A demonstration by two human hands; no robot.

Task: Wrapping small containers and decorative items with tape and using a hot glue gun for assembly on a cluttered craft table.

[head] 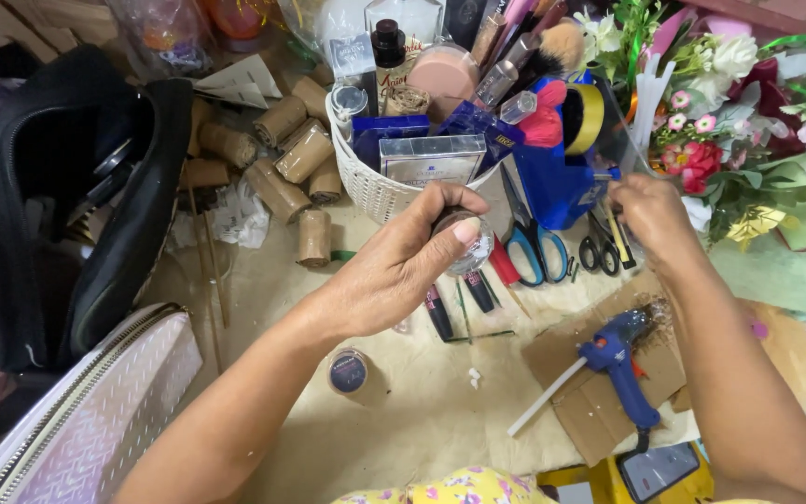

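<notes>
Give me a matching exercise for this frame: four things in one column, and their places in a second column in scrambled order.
Things:
1. small clear jar
2. blue glue gun
3. white wicker basket
4. black bag

Places:
A. lying on a piece of brown cardboard, near the right forearm
B. at the left edge of the table, unzipped
C. held in the fingers of the left hand
D. behind the left hand, filled with boxes and bottles

Pairs: 1-C, 2-A, 3-D, 4-B

The right hand reaches toward the scissors and tools beside the basket.
</notes>
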